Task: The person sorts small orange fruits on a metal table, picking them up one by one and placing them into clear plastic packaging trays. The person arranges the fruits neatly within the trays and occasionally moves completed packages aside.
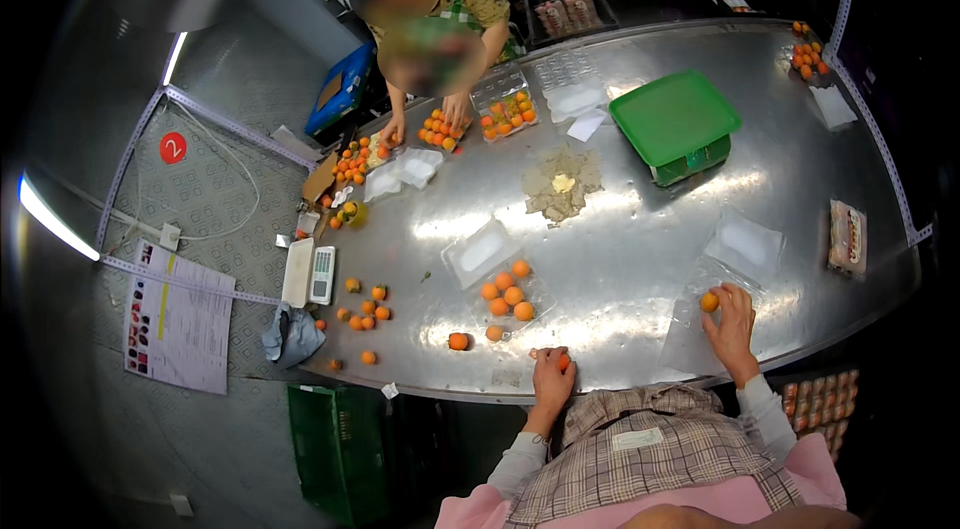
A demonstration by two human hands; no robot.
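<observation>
My left hand (553, 376) rests at the near table edge, its fingers closed round a small orange fruit (564, 362). Over a clear plastic tray (690, 334) at the right, my right hand (733, 324) grips another small orange fruit (709, 302) between thumb and fingers. Left of my left hand, a loose fruit (458, 341) lies on the metal. Several more fruits (513, 296) sit in a clear tray, whose lid part (481, 251) lies open behind them. Beyond my right hand is the tray's whitish open half (746, 244).
A co-worker (455, 4) handles fruit across the metal table (640, 229). A green tray (676, 117) stands on a box, and a wrapped pack (847, 239) lies at the right. Loose fruits (368, 308) and a scale (321, 275) are at the left; a green crate (335, 449) is below.
</observation>
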